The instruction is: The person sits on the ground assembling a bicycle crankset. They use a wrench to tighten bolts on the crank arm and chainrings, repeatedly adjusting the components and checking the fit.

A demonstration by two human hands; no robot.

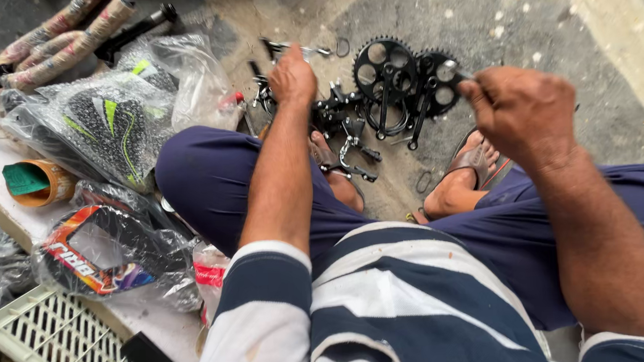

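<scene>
My left hand [292,76] reaches down into a heap of black bicycle parts [348,118] on the concrete floor, fingers curled onto small metal pieces. My right hand [519,108] is closed around a thin tool whose silver tip [447,71] touches a black crank. Two black chainrings [384,69] with cranks lie side by side between the hands. What the left fingers grip is hidden by the hand.
Plastic-wrapped bicycle parts [114,121] and a colourful wrapped frame piece [98,252] lie at left on a pale ledge. An orange tub [35,183], wrapped handlebar grips [65,33] and a white plastic crate [52,348] are also at left. My sandalled feet [467,169] rest under the parts.
</scene>
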